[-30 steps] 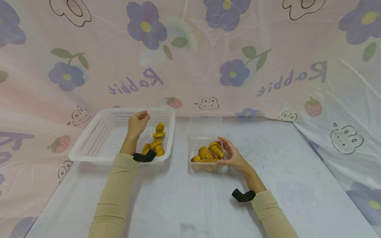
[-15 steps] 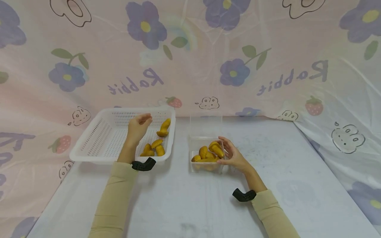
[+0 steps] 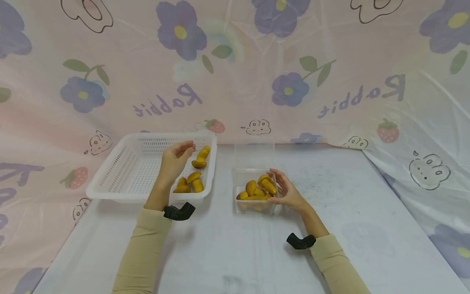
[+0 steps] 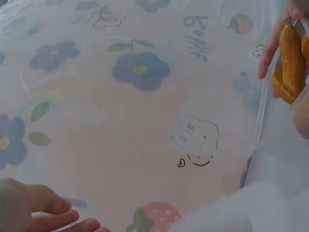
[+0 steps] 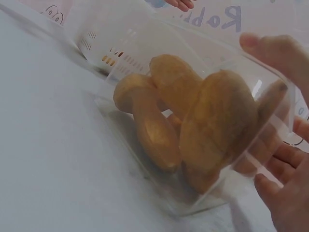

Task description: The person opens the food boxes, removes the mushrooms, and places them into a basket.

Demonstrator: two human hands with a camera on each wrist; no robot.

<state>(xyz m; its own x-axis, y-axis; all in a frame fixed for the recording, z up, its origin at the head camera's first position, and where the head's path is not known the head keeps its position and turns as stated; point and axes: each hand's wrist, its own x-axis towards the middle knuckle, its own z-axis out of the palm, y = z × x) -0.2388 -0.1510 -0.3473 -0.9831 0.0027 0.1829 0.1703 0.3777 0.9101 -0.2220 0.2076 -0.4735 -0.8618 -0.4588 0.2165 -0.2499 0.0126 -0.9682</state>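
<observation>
My left hand (image 3: pixel 173 162) hovers over the white slatted basket (image 3: pixel 96 188) with its fingers loosely bent and nothing seen in them. To its right, a yellow-brown mushroom (image 3: pixel 200 158) lies cap towards me in the basket's far right part. Nearer the front are a few more mushrooms (image 3: pixel 196 182). My right hand (image 3: pixel 288 194) grips the right side of a clear plastic box (image 3: pixel 239 178), thumb at one edge and fingers along the wall. Several mushrooms (image 5: pixel 219 125) are heaped inside the box. In the left wrist view, the left fingers (image 4: pixel 50 200) are apart from any object.
A see-through lid (image 3: pixel 254 155) stands raised behind the box. The basket and box rest side by side on a white table (image 3: pixel 220 245), with a gap between them. A flower-printed sheet (image 3: pixel 235 73) hangs behind.
My left hand has shifted right above the basket. The far mushroom there first tipped to the right, then settled slightly. My right hand stays on the box.
</observation>
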